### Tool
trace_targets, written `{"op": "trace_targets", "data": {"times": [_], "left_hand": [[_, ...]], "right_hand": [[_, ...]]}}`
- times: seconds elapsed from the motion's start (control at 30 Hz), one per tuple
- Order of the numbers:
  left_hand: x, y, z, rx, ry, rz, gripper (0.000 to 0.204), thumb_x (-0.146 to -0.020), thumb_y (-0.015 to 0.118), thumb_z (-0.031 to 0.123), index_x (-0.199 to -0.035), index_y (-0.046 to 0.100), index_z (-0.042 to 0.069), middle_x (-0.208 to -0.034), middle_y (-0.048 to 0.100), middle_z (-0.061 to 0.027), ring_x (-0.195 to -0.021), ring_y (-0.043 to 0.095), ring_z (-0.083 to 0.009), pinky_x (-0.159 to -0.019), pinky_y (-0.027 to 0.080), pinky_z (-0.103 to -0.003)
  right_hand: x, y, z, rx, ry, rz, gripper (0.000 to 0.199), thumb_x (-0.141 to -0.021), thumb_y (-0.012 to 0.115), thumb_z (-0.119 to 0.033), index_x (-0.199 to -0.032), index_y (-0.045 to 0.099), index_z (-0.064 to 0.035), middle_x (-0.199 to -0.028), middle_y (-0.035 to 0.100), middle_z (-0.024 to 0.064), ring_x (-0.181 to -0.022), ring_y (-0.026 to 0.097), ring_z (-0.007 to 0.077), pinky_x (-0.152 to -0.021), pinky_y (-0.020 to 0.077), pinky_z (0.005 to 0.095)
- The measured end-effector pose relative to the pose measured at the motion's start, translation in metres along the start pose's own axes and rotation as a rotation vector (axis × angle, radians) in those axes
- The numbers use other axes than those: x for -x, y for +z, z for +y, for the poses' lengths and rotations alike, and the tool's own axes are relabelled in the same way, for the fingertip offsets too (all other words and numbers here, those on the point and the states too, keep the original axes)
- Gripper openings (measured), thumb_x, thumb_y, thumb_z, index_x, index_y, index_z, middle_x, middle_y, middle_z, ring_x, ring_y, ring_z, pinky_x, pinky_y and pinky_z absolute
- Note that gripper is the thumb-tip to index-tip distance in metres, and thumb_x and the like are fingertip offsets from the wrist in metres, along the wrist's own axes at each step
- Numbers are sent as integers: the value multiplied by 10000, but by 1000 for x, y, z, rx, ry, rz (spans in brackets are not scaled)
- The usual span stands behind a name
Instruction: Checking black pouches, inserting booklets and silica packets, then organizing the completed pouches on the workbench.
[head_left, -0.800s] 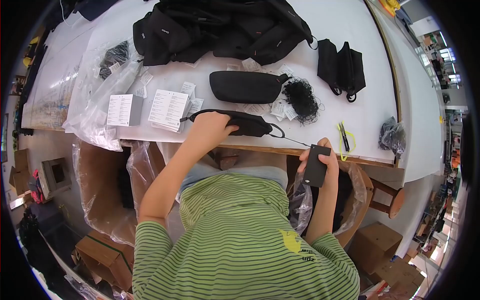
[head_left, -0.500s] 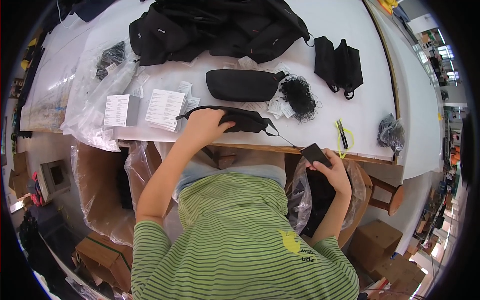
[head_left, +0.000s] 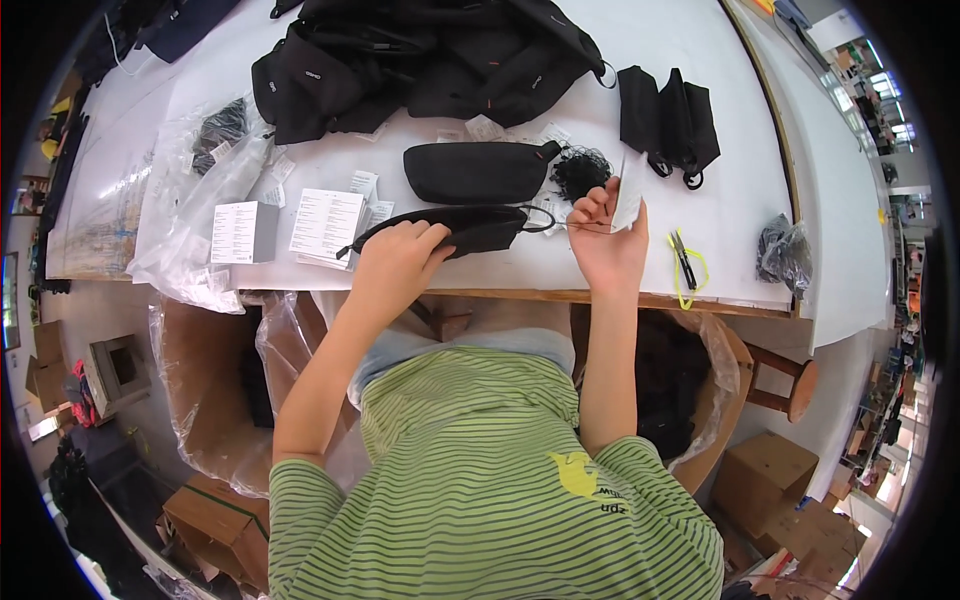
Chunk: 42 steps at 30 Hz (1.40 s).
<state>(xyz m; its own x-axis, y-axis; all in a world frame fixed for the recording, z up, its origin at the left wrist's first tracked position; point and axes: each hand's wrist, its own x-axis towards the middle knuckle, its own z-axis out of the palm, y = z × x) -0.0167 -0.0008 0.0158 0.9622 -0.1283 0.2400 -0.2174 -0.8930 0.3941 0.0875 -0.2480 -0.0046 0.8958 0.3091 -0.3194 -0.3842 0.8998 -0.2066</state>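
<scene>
White tabletop (head_left: 480, 270) fills most of the view, its wooden front edge running just above the person's striped green shirt. At the far side lies one big heap of black bags (head_left: 430, 60), with two smaller black pouches (head_left: 668, 115) side by side to its right. Left of centre sits one crumpled clear plastic bag (head_left: 195, 220), with a small white box (head_left: 243, 232) resting on it. Beside that lie printed white sheets (head_left: 327, 222); how many are stacked I cannot tell. One black oblong case (head_left: 478, 170) lies in the middle, with a tangle of black cord (head_left: 581, 172) touching its right end. Nearer the edge lies a second, flatter black pouch (head_left: 470, 226), the one being handled. The left hand (head_left: 395, 262) rests on its left part, fingers curled over it and gripping. The right hand (head_left: 610, 240) is raised just right of the pouch, fingers bent, pinching one small white tag (head_left: 630, 195) between thumb and fingertips. Right of that hand lies one pair of small snips with a yellow-green loop (head_left: 685, 265), and further right one small dark plastic-wrapped bundle (head_left: 783, 250).
</scene>
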Motion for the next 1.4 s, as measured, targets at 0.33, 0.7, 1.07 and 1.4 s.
{"op": "trace_targets", "data": {"times": [0.33,0.7,1.07,1.4], "left_hand": [[2,-3,1,62,41,5,125,-797,676,167,-860,610,83,-702,553,-49,-688,572,-233,-610,461,-346],[2,3,6,63,97,-18,155,-778,676,113,-907,615,52,-884,581,-55,-855,563,-254,-767,452,-356],[-12,11,8,79,139,117,144,-758,677,76,-874,602,33,-953,583,-60,-906,565,-263,-798,451,-363],[-17,28,15,143,117,78,141,-726,700,84,-833,629,25,-928,579,-51,-853,551,-229,-741,467,-333]], "right_hand": [[-21,22,16,432,-427,299,207,-920,506,-277,-805,529,-106,-575,397,-34,-450,296,88,-442,246,239],[-20,36,19,437,-222,300,191,-919,483,-230,-841,549,-69,-691,547,6,-492,357,97,-439,281,230],[-28,12,-8,634,-268,6,157,-921,550,-220,-863,553,-74,-683,482,-68,-520,327,5,-443,241,170],[-21,18,-14,713,-290,6,187,-938,534,-217,-979,586,-42,-782,570,-27,-636,468,49,-547,343,195]]}}
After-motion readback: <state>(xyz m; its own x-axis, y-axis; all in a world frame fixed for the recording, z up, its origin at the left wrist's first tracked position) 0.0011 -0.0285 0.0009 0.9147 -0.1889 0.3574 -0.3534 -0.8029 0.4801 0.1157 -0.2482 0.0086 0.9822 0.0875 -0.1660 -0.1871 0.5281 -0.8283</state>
